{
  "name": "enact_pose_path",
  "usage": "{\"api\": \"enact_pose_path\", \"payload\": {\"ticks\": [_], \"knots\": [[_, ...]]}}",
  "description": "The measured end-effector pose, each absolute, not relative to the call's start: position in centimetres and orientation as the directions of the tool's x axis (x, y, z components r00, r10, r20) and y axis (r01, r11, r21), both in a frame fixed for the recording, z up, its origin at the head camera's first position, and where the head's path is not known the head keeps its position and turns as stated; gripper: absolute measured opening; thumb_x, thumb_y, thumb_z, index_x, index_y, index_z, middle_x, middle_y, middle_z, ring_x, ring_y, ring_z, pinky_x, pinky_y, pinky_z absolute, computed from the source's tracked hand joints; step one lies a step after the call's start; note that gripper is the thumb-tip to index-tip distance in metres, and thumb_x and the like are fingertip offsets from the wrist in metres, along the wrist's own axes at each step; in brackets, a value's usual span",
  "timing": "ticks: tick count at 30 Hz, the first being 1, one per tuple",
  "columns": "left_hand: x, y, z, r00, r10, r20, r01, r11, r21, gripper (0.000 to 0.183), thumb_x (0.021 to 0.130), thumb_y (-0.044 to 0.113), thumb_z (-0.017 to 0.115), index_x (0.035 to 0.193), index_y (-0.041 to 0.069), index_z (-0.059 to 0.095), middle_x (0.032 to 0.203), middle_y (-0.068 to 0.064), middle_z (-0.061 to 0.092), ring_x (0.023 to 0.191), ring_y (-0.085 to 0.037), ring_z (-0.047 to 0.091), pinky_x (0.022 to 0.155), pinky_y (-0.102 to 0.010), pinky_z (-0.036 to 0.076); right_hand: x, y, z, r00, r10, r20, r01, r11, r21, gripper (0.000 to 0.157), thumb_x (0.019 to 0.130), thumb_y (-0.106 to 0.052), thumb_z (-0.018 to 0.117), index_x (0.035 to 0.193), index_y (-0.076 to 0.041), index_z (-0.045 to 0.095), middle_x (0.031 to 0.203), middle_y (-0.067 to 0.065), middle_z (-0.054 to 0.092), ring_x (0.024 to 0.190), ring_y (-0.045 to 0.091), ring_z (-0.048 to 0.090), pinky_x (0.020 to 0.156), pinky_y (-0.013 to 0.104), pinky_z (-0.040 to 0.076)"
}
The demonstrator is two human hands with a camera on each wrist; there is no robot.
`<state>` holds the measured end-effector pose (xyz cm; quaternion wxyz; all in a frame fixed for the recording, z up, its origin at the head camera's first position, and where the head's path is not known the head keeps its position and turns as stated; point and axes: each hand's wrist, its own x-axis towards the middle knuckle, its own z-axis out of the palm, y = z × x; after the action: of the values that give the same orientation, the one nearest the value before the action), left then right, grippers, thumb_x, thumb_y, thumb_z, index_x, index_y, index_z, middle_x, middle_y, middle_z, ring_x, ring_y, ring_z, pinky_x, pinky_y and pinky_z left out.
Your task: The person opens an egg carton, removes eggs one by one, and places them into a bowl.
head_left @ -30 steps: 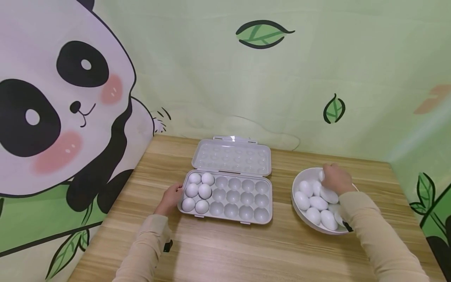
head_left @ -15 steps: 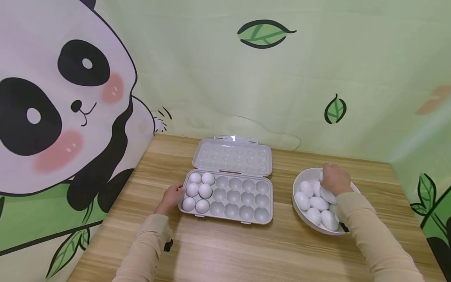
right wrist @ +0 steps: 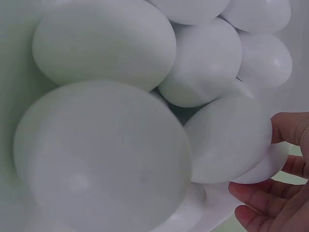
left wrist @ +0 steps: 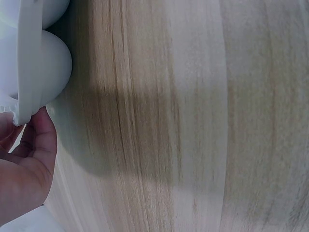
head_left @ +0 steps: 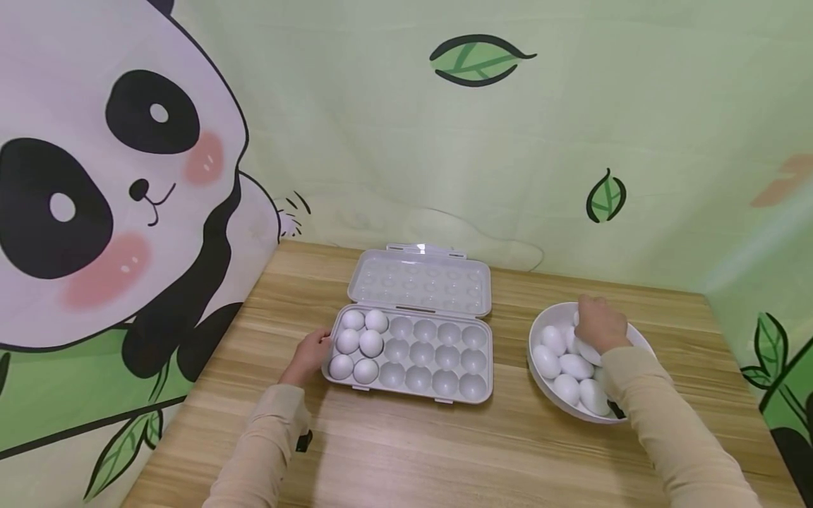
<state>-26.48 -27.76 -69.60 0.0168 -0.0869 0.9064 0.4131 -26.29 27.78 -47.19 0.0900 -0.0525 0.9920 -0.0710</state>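
Observation:
In the head view, a white egg carton [head_left: 438, 392] lies open on the table, its lid folded back. Several white eggs [head_left: 371, 343] fill the cups at its left end. My left hand [head_left: 309, 356] holds the carton's left end; in the left wrist view, thumb and curled fingers [left wrist: 44, 140] pinch its rim. On the right is a white bowl [head_left: 540, 384] of white eggs. My right hand [head_left: 600, 324] reaches into its far side. Seen from the right wrist, thumb and fingertips are around an egg [right wrist: 265, 166] low among the others; the hand partly hides it.
The remaining cups [head_left: 447, 355] in the carton hold no eggs. Its lid [head_left: 419, 286] lies towards the back wall. A wooden table [head_left: 406, 451] runs under everything, with a panda-printed cloth [head_left: 381, 141] behind. Bare wood separates carton and bowl.
My right hand has shifted slightly to the left within the bowl, and its forearm has moved left too. The left hand still holds the carton, whose eggs look the same.

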Motion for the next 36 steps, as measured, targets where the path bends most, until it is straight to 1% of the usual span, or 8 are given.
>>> {"api": "enact_pose_path", "payload": {"ticks": [4, 8, 17, 19, 23, 26, 31, 36], "knots": [[-27.5, -28.5, -71.6, -0.981, -0.135, -0.137, -0.192, 0.627, 0.755, 0.034, 0.089, 0.024, 0.040, 0.116, 0.009, 0.056, 0.114, -0.015, 0.057, 0.100, -0.027, 0.053, 0.077, -0.037, 0.045, -26.2, 27.9, -47.3, -0.978, -0.113, -0.174, -0.087, 0.984, -0.153, 0.035, 0.073, -0.009, 0.058, 0.102, 0.006, 0.046, 0.097, 0.032, 0.051, 0.085, 0.047, 0.052, 0.061, 0.055, 0.043], [-26.9, -27.9, -70.3, -0.982, -0.147, -0.117, -0.183, 0.614, 0.767, 0.032, 0.087, 0.025, 0.043, 0.111, 0.011, 0.059, 0.109, -0.012, 0.059, 0.096, -0.025, 0.054, 0.075, -0.033, 0.044, -26.1, 28.0, -47.0, -0.978, -0.109, -0.177, -0.083, 0.985, -0.151, 0.035, 0.073, -0.010, 0.057, 0.102, 0.005, 0.045, 0.099, 0.032, 0.051, 0.086, 0.048, 0.052, 0.063, 0.056, 0.042], [-21.0, -22.5, -55.9, -0.958, -0.132, -0.254, -0.282, 0.580, 0.764, 0.036, 0.090, 0.010, 0.035, 0.121, -0.005, 0.047, 0.122, -0.026, 0.048, 0.113, -0.037, 0.044, 0.094, -0.044, 0.036, -26.3, 26.8, -44.8, -0.980, -0.105, -0.172, -0.075, 0.982, -0.171, 0.040, 0.074, -0.014, 0.053, 0.110, 0.005, 0.048, 0.107, 0.028, 0.052, 0.092, 0.042, 0.052, 0.064, 0.052, 0.042], [-21.0, -22.6, -56.4, -0.967, -0.153, -0.204, -0.255, 0.571, 0.780, 0.035, 0.090, 0.019, 0.038, 0.116, -0.001, 0.052, 0.115, -0.022, 0.054, 0.103, -0.031, 0.050, 0.087, -0.038, 0.042, -26.4, 25.9, -44.2, -0.980, -0.117, -0.162, -0.086, 0.979, -0.186, 0.045, 0.075, -0.015, 0.052, 0.115, 0.004, 0.047, 0.112, 0.027, 0.052, 0.094, 0.042, 0.052, 0.065, 0.051, 0.044], [-20.8, -22.6, -56.4, -0.969, -0.151, -0.194, -0.246, 0.555, 0.795, 0.035, 0.090, 0.019, 0.038, 0.114, -0.001, 0.053, 0.113, -0.022, 0.054, 0.102, -0.030, 0.051, 0.086, -0.038, 0.042, -26.5, 23.4, -43.4, -0.978, -0.175, -0.116, -0.144, 0.961, -0.237, 0.045, 0.077, -0.016, 0.052, 0.117, 0.004, 0.047, 0.116, 0.026, 0.051, 0.096, 0.040, 0.052, 0.068, 0.048, 0.045], [-20.7, -22.3, -55.4, -0.952, -0.145, -0.268, -0.303, 0.549, 0.779, 0.036, 0.089, 0.009, 0.036, 0.120, -0.006, 0.047, 0.122, -0.027, 0.047, 0.113, -0.038, 0.043, 0.094, -0.047, 0.035, -26.5, 21.2, -43.3, -0.971, -0.220, -0.089, -0.185, 0.938, -0.294, 0.043, 0.076, -0.014, 0.053, 0.115, 0.003, 0.049, 0.116, 0.024, 0.052, 0.100, 0.038, 0.051, 0.074, 0.048, 0.044], [-20.5, -22.3, -55.3, -0.957, -0.135, -0.256, -0.288, 0.548, 0.785, 0.037, 0.089, 0.009, 0.035, 0.120, -0.007, 0.047, 0.122, -0.028, 0.046, 0.113, -0.039, 0.043, 0.095, -0.046, 0.035, -26.3, 17.1, -43.5, -0.944, -0.319, -0.087, -0.254, 0.867, -0.428, 0.041, 0.077, -0.014, 0.056, 0.114, 0.002, 0.050, 0.114, 0.023, 0.054, 0.104, 0.036, 0.050, 0.082, 0.047, 0.043], [-20.6, -22.3, -55.2, -0.957, -0.131, -0.257, -0.286, 0.556, 0.780, 0.035, 0.091, 0.010, 0.036, 0.120, -0.007, 0.047, 0.122, -0.027, 0.047, 0.111, -0.038, 0.044, 0.093, -0.045, 0.037, -24.8, 12.3, -44.2, -0.883, -0.466, -0.061, -0.360, 0.754, -0.550, 0.039, 0.075, -0.015, 0.063, 0.109, 0.001, 0.052, 0.107, 0.021, 0.057, 0.098, 0.034, 0.054, 0.079, 0.042, 0.045]]}}
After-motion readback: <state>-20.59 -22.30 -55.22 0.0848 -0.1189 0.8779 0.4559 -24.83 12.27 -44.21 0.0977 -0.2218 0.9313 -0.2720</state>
